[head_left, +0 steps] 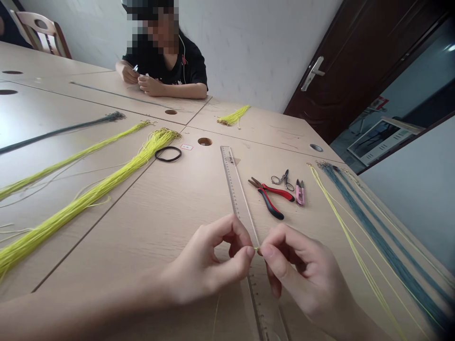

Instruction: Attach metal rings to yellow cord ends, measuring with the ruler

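Pale wooden tables [124, 251] pushed together fill my feed, with a white wall behind them and a dark door [341, 61] at about 1 o'clock. A co-worker [161, 61] in a black shirt sits at 12 o'clock across the tables, both hands together at the chest, pinching something small and shiny.

At the bottom of my view, my left hand [209, 260] and right hand [305, 267] meet above a clear ruler [236, 189]. Each hand is closed in a thumb-and-forefinger pinch, and the two pinches nearly touch. A short yellow cord [256, 248] spans the small gap between them, just over the ruler's edge. Any more of it is hidden inside my fingers.

At 1 o'clock from my hands lie red-and-black pliers [270, 196], small scissors [283, 181] and pink thread snips [300, 192]. Long bundles of yellow strands [81, 203] stretch across the tables at 10 o'clock, near a black elastic band [168, 153]. A shorter yellow bundle [232, 116] lies at 12 o'clock. Grey-blue strands [391, 251] and thin yellow strands [355, 241] run along the table at 3 o'clock.
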Motion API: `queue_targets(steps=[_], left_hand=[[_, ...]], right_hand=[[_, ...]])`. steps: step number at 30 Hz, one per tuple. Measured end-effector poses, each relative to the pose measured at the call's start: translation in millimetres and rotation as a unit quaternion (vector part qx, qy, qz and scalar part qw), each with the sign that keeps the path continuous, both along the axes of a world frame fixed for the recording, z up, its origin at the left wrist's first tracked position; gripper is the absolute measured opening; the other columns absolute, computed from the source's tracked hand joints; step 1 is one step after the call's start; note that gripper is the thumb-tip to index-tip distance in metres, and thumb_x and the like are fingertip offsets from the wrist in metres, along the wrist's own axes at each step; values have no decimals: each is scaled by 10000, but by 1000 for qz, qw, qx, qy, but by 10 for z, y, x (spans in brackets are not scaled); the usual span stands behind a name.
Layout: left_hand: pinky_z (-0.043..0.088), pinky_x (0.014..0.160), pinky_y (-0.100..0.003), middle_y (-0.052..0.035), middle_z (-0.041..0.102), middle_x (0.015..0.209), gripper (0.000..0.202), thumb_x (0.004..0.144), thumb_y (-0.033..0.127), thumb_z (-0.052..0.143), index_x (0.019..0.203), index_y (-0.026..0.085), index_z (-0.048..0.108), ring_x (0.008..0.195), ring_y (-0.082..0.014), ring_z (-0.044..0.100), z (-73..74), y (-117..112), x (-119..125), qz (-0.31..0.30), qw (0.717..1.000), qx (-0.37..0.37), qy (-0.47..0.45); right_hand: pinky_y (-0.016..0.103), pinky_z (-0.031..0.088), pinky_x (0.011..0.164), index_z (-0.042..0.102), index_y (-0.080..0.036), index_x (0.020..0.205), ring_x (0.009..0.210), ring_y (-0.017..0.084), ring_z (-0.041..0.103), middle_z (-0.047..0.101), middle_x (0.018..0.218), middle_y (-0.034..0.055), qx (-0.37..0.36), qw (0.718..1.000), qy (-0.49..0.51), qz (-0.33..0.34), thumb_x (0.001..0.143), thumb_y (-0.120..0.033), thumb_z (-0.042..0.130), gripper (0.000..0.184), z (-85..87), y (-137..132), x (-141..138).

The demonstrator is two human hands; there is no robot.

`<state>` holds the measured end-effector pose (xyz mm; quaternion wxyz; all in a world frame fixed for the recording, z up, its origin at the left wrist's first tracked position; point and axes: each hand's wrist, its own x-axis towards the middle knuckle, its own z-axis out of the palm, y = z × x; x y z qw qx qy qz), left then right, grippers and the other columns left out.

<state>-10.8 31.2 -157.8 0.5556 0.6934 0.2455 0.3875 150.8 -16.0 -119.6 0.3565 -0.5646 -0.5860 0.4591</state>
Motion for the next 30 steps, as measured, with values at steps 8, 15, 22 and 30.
queue_targets(steps=[8,15,22,30], left_hand=[[366,574,-208,13,481,670,126,857,186,493,741,154,458,625,-89,429,-9,-9,0,1,1000,2,5],[374,581,-194,16,487,685,117,865,177,488,753,157,461,635,-82,432,-1,-7,1,-13,1000,1,3],[372,585,-196,15,483,703,115,879,205,480,774,161,464,653,-87,432,-15,-15,-17,-22,1000,-14,14],[372,578,-204,6,485,695,124,873,202,480,759,154,462,638,-91,431,-5,-6,-12,-23,1000,-12,9]], right_hand=[[196,327,410,486,-188,678,438,76,462,449,512,-45,0,1000,-6,4,869,-357,467,256,3,5,7],[207,310,415,488,-187,675,431,81,440,446,491,-41,25,999,-26,8,877,-365,448,272,-41,-1,11],[212,331,451,496,-185,671,453,83,438,459,488,-40,45,998,-38,21,880,-341,444,265,-36,6,21],[217,326,456,497,-186,674,459,84,446,463,498,-41,46,998,-43,27,879,-344,441,265,-31,7,24]])
